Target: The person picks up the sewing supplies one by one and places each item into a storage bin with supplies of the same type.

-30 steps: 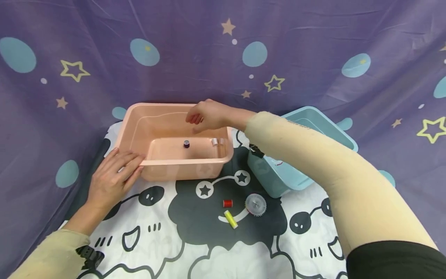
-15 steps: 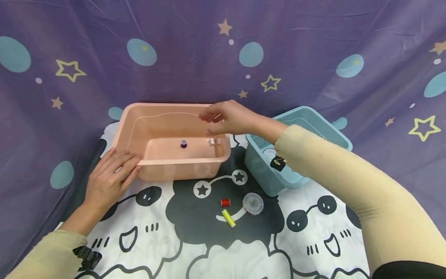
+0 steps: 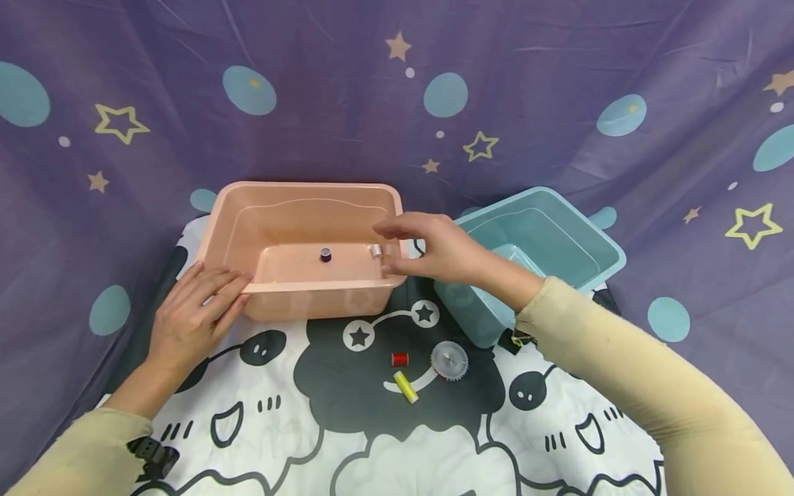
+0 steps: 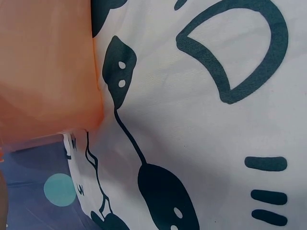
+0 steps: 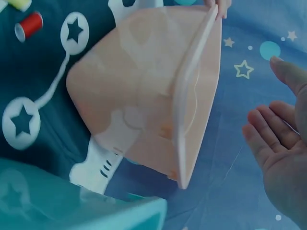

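Note:
My left hand [image 3: 192, 317] grips the front left corner of a pink plastic bin [image 3: 322, 300], fingers over the rim. In the bin lie a dark purple thread spool [image 3: 325, 255] and a white spool [image 3: 375, 251] near the right end, where a reflection shows in the wall. Over the bin's right rim hovers my right hand [image 3: 434, 248], fingers and thumb spread apart. The right wrist view shows that hand with nothing in its palm. The left wrist view has mostly the bin's outer wall [image 4: 43, 72] and the cloth.
A teal bin [image 3: 558, 241] stands angled to the right, partly behind the right forearm. On the patterned cloth in front lie a red thread spool [image 3: 400, 359], a yellow thread spool [image 3: 406, 387] and a clear round disc with a notched edge [image 3: 449, 360]. A purple curtain [image 3: 347, 138] hangs behind.
My right hand has moved right and toward me, from over the pink bin's middle to its right rim, its fingers spreading. The left hand has kept its place on the corner.

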{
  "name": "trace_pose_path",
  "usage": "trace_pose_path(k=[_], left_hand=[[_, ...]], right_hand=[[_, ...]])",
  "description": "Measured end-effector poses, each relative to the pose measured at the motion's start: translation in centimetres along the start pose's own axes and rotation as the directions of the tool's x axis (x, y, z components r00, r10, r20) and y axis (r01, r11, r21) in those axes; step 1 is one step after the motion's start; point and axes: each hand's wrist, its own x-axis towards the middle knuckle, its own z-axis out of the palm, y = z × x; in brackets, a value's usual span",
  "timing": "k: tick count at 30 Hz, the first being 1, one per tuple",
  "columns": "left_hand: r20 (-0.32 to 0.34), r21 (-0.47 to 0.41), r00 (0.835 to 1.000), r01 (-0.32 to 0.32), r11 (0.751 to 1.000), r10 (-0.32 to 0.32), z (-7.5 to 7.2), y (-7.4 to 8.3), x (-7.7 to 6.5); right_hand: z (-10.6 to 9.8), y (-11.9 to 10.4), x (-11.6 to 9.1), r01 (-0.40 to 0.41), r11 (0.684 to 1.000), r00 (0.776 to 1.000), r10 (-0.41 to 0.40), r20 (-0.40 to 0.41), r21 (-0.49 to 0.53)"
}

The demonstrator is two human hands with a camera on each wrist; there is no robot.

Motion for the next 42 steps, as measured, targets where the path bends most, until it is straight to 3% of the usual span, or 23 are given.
trace_pose_path(k=[11,18,32,42], left_hand=[[-0.001,0.000,1.000,0.003,1.000,-0.003,-0.1,0.1,0.1],[0.017,0.005,1.000,0.010,1.000,-0.010,-0.2,0.1,-0.1],[-0.011,-0.005,1.000,-0.006,1.000,0.006,-0.2,0.2,0.3],[-0.024,-0.002,1.000,-0.009,1.000,0.009,-0.3,0.2,0.2]], right_hand=[[3.2,0.5,-5.2,0.027,0.999,0.990,-0.024,-0.138,0.018],[5.8,1.1,-7.5,0.039,0.997,0.987,-0.029,-0.161,0.060],[10.6,3.6,-9.9,-0.059,0.991,0.993,0.070,-0.094,0.120],[13.7,5.8,-10.6,-0.135,0.985,0.990,0.131,0.045,0.106]])
